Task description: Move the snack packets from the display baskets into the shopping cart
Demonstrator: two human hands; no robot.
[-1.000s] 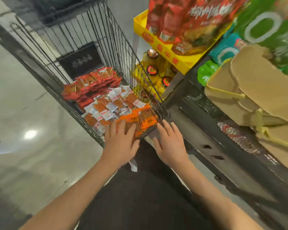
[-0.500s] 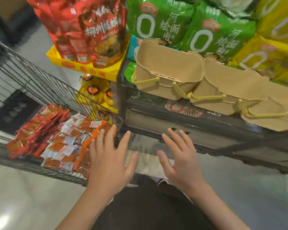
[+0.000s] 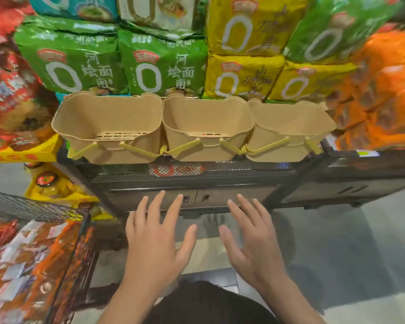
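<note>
Snack packets (image 3: 31, 260), orange, red and white-labelled, lie heaped in the wire shopping cart (image 3: 80, 253) at the lower left. Three tan display baskets (image 3: 206, 127) stand side by side on the dark metal shelf (image 3: 197, 181), their rims touching and their yellow handles folded down at the front; no packets show in the parts of their insides that can be seen. Behind and above them, large green noodle bags (image 3: 117, 64) and yellow noodle bags (image 3: 246, 73) are stacked upright, with orange bags (image 3: 384, 90) to the right and red bags (image 3: 7, 85) to the left over a yellow tray (image 3: 21, 155). Below that tray, yellow bottles with dark caps (image 3: 47, 181) sit just beyond the cart's rim. The left hand (image 3: 154, 246) and the right hand (image 3: 255, 244) hover side by side below the shelf's front edge, palms down, fingers spread and straight, grasping nothing and touching nothing. The right one is slightly blurred. Grey glossy floor (image 3: 348, 253) shows beneath them.
</note>
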